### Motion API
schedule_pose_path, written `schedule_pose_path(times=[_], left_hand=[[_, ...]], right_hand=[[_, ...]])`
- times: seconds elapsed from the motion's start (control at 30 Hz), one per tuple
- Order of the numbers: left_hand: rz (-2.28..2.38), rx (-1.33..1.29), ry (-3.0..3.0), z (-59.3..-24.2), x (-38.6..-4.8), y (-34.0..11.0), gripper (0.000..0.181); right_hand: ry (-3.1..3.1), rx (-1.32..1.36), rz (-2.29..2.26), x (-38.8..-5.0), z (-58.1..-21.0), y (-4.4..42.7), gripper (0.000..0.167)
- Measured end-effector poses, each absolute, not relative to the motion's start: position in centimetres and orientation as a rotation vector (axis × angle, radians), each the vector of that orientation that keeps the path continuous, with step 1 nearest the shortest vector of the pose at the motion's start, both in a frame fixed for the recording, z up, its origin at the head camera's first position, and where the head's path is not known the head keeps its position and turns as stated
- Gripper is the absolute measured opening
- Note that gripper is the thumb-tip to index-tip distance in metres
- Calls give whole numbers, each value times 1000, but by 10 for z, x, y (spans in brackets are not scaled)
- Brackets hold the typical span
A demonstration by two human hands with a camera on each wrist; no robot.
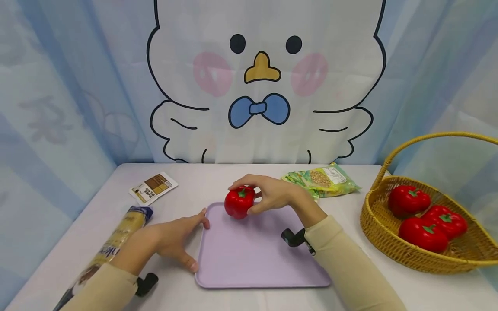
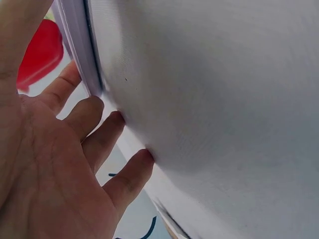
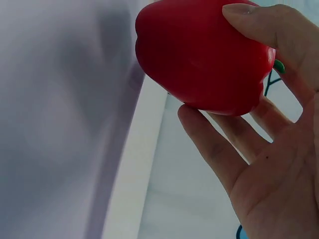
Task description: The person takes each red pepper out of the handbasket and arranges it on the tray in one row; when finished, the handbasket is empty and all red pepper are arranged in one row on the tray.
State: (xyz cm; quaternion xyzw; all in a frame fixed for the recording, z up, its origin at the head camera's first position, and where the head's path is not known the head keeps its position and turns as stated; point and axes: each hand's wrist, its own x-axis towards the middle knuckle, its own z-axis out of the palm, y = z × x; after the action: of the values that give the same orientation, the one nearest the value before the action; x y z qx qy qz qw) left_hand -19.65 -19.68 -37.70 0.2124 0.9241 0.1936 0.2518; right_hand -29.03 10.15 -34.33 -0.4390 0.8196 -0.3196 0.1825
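Note:
A red bell pepper point(image 1: 239, 202) with a green stem is over the back left part of the lilac tray point(image 1: 256, 255). My right hand point(image 1: 274, 193) grips it between thumb and fingers; the right wrist view shows the pepper point(image 3: 204, 55) pinched, its stem toward the palm. At the tray's left edge is my left hand point(image 1: 175, 239), thumb and a fingertip touching the rim, fingers spread. In the left wrist view the fingers of this hand point(image 2: 65, 154) lie at the tray's corner and on the white tabletop.
A yellow wicker basket point(image 1: 383, 235) with several red peppers point(image 1: 424, 233) stands at the right. Behind the tray lies a green and yellow packet point(image 1: 323, 180). At the left are a small brown and white packet point(image 1: 153, 188) and a long yellow package point(image 1: 116, 237).

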Motion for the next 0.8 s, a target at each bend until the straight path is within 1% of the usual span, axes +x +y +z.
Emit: schedule_pose_path(times=[0.33, 0.57, 0.8], left_hand=[[491, 505, 2503, -376, -198, -195, 96], [516, 496, 2492, -375, -198, -193, 94], [486, 508, 2510, -374, -199, -193, 92]], right_hand=[[2246, -1294, -848, -291, -351, 84, 69], [2247, -1315, -865, -293, -355, 78, 66], [2249, -1259, -841, -287, -355, 73, 74]])
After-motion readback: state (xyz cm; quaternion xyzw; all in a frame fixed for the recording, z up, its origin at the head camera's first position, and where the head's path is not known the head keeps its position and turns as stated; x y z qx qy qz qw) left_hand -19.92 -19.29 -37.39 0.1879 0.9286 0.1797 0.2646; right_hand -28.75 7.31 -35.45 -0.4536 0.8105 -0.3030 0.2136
